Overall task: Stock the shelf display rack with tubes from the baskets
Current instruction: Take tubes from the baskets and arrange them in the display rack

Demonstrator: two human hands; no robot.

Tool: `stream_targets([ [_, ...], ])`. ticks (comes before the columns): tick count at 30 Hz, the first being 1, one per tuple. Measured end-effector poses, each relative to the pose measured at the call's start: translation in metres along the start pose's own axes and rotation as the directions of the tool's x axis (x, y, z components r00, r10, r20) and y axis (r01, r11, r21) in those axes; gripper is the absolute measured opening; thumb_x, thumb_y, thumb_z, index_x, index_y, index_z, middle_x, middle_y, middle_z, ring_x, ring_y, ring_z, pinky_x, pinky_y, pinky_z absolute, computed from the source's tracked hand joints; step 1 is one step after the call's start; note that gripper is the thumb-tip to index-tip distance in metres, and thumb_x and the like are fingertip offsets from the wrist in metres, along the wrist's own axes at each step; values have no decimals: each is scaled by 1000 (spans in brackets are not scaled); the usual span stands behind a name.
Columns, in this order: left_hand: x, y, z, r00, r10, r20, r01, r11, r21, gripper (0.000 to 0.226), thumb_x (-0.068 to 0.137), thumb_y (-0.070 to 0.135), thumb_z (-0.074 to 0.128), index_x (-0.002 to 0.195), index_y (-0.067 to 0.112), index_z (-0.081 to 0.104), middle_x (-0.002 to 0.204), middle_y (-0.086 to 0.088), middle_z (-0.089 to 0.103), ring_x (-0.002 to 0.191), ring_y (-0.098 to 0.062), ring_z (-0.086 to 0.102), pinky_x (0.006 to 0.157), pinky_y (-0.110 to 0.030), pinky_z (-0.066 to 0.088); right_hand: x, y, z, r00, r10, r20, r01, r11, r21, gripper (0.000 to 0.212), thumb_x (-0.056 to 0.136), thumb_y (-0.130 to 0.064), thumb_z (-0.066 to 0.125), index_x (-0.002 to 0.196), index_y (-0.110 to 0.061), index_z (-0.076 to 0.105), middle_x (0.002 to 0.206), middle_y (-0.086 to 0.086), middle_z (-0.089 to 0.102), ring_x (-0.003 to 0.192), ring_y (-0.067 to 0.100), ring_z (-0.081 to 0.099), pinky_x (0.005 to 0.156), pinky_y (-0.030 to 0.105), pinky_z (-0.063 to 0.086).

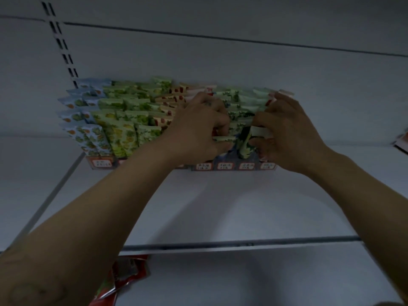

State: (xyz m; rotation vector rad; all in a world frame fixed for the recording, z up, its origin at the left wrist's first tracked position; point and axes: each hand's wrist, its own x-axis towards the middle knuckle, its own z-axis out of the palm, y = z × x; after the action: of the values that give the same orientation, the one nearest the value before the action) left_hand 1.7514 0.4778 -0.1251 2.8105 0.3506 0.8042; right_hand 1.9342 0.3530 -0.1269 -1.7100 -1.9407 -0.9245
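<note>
A display rack (225,166) with labelled slots stands at the back of a white shelf (198,206). Rows of upright tubes fill it: blue tubes (88,133) at the left, green tubes (123,133) beside them, red-and-cream tubes (167,107) in the middle, pale green tubes (249,100) at the right. My left hand (198,127) reaches into the rack's middle, fingers curled around a green-printed tube (223,139). My right hand (284,133) is at the rack's right side, gripping a tilted green tube (246,144) between thumb and fingers. No basket is visible.
A slotted metal upright (59,43) runs up the back wall at the left. Red packets (123,277) lie on the lower shelf beneath the front edge (220,245). Another red item (401,142) shows at the far right edge.
</note>
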Motion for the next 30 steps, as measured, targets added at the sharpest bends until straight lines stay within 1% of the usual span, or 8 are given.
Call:
stream_targets([
  [5,3,-4,-3,999,4,31,-4,1000,-1,27,63,55,61,58,40,39,101,11,56,114,-19,39,95,-53,36,-6,-9,2,998,-41,-47,41,999,1,16,65,-16,73,69,-6,61,66,9,60,77,30,54,84,34,35],
  [11,4,-2,-8,997,8,75,-7,1000,-13,31,64,52,65,56,37,41,100,9,58,109,-17,37,91,-50,40,-2,2,-3,995,-73,74,71,997,33,17,66,-24,71,68,-9,63,70,7,63,78,30,59,80,32,35],
  [17,4,1,-10,996,-27,90,30,999,-31,29,62,50,70,57,33,48,102,8,59,109,-16,36,92,-48,40,21,7,-7,943,-82,322,76,997,33,24,70,-20,76,66,-7,57,63,13,55,64,31,55,62,29,33],
  [21,4,0,-11,994,-48,102,51,998,-23,32,66,47,76,57,33,48,103,10,57,106,-12,32,94,-48,38,18,4,-11,948,-43,316,32,999,40,20,71,-18,79,72,-6,64,68,12,60,68,30,58,58,26,32],
  [23,4,1,-12,993,-56,100,58,998,-21,33,69,41,79,59,32,49,102,12,55,106,-9,28,96,-47,37,16,2,-5,940,-44,338,52,999,-14,21,68,-21,80,73,-9,65,67,12,61,69,32,60,65,30,41],
  [24,4,2,-12,993,-63,103,65,998,-21,31,69,40,79,60,32,51,103,13,53,106,-7,27,97,-47,36,12,2,1,933,-53,355,75,996,-49,21,65,-24,81,72,-13,65,65,11,63,69,31,62,79,35,44],
  [26,4,3,-11,990,-80,114,83,996,-28,27,69,39,79,64,30,55,104,13,51,109,-6,27,98,-46,35,6,3,9,933,-50,357,79,995,-67,20,61,-27,81,72,-17,67,63,7,66,69,28,65,105,34,31],
  [30,4,5,-12,991,-87,102,91,995,-41,26,69,38,79,63,29,56,106,11,55,110,-8,28,99,-48,34,8,4,11,938,19,347,0,998,-55,22,56,-27,85,71,-18,72,65,5,70,73,26,68,109,35,29],
])
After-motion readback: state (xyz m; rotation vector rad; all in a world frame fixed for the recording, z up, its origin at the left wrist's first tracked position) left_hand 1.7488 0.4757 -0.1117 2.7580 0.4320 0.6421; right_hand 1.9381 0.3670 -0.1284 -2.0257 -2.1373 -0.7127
